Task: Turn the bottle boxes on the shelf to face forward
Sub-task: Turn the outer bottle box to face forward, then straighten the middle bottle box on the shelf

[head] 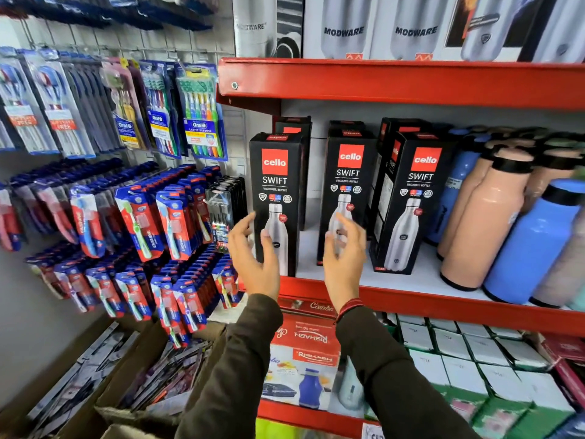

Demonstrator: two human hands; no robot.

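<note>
Three black bottle boxes stand upright on the red shelf (411, 299), fronts showing. The left box (277, 185) is at the shelf's left end, the middle box (346, 179) stands a gap to its right, and the right box (411, 198) is turned slightly, its side panel visible. More black boxes stand behind them. My left hand (253, 255) hovers open in front of the lower left box, fingers spread, thumb near its face. My right hand (343, 258) floats open in front of the middle box's base, holding nothing.
Loose peach bottles (481, 229) and blue bottles (535, 242) crowd the shelf's right part. A red shelf (380, 80) above carries white boxes. Toothbrush packs (177, 217) hang on the wire grid to the left. Boxed goods (304, 353) fill the shelf below.
</note>
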